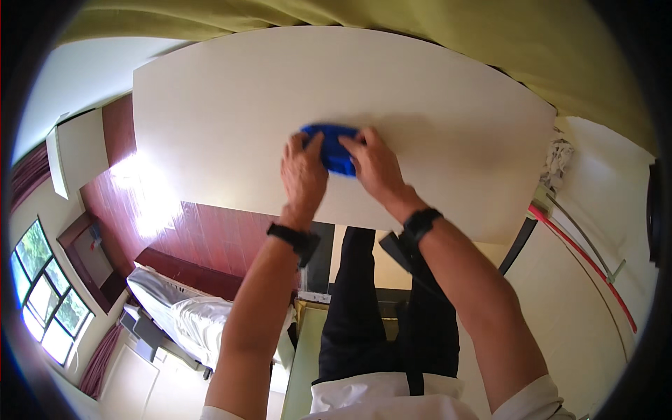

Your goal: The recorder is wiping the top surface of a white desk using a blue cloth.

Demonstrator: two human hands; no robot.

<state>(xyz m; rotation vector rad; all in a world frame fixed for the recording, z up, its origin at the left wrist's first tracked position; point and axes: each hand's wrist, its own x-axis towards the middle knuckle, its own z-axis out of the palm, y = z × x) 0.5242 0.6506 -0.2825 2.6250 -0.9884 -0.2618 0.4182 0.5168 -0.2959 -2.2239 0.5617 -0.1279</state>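
A small, bright blue, soft-looking thing [336, 155], perhaps folded cloth, is held between my two hands above or on the white tabletop [245, 105]. Blur hides its exact kind. My left hand [303, 173] grips its left side, thumb on top and fingers curled. On the opposite edge my right hand [378, 168] pinches it with thumb and fingers. Both forearms reach up from the lower edge, with a black band on each wrist.
An olive curtain [448, 21] hangs along the far edge of the table. To the right lie a red pole [584, 252] and some crumpled white material [558, 155]. A bench with white cloth [199, 325] stands at lower left, near a window [47, 290].
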